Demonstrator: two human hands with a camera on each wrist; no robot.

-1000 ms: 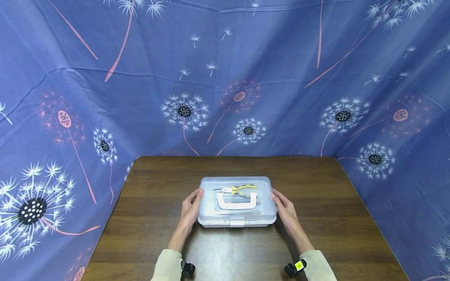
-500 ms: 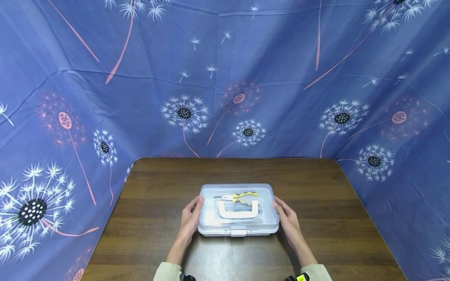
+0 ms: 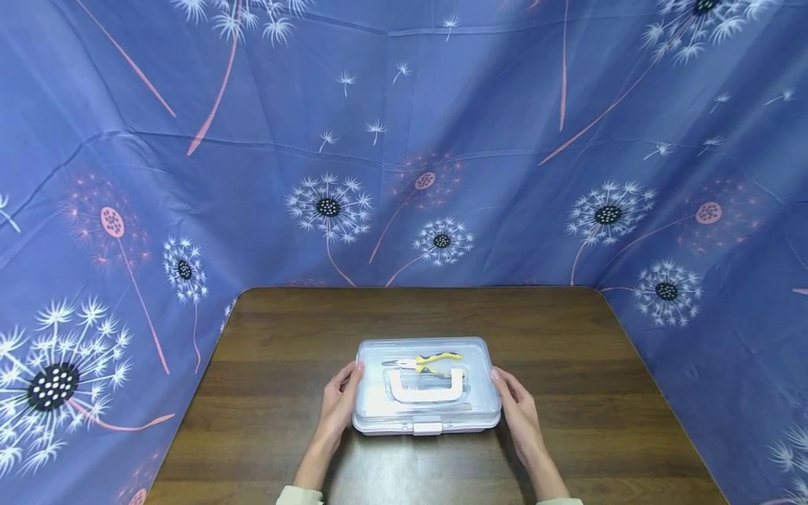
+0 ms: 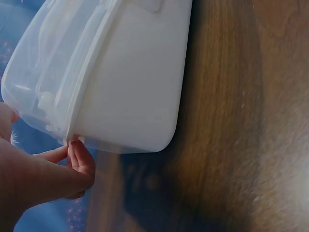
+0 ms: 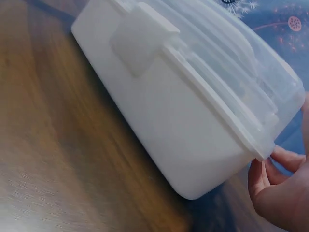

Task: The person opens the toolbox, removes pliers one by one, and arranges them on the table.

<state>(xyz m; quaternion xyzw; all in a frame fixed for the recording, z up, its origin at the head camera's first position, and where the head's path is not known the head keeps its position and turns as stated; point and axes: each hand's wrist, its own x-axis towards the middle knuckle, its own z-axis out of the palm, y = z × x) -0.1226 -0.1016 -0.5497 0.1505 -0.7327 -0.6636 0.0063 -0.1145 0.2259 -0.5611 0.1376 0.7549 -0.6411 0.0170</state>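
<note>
We've got both arms reaching forward, near mirror images. Left forearm (image 3: 315, 457) and right forearm (image 3: 543, 468) slant inward from pale sleeve cuffs (image 3: 299, 496) at the frame's bottom edge. Our left hand (image 3: 339, 401) and right hand (image 3: 519, 414) sit well apart at about equal reach, thumbs on the inner sides. Wrist views: fingers bent on both, left fingertips (image 4: 77, 151) bunched close, gripping.
</note>
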